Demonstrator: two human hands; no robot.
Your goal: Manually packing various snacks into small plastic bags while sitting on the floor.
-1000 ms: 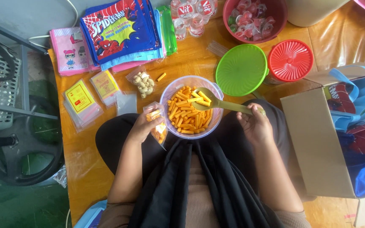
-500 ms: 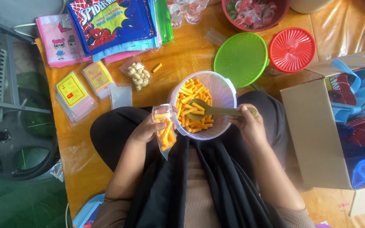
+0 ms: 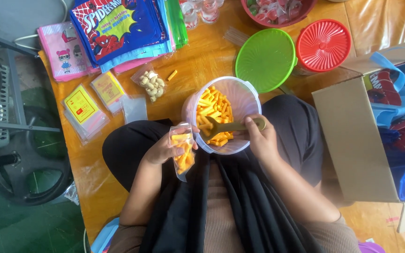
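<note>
A clear plastic bowl (image 3: 244, 96) of orange stick snacks (image 3: 214, 110) rests on my lap. My right hand (image 3: 261, 138) grips a golden-brown spoon (image 3: 228, 126) whose scoop lies in the snacks. My left hand (image 3: 162, 149) holds a small clear plastic bag (image 3: 183, 151), partly filled with the same orange sticks, just left of the bowl's rim.
On the orange floor lie a green lid (image 3: 266, 60), a red lid (image 3: 323, 44), a red bowl of wrapped sweets (image 3: 277, 8), a bag of pale snacks (image 3: 151, 84), yellow packets (image 3: 83, 110), colourful cartoon goodie bags (image 3: 118, 28). A cardboard box (image 3: 352, 136) with blue bags stands right.
The bowl has come closer onto my lap. My left hand with the little bag has dropped beside the bowl's rim, and the spoon now digs into the snacks.
</note>
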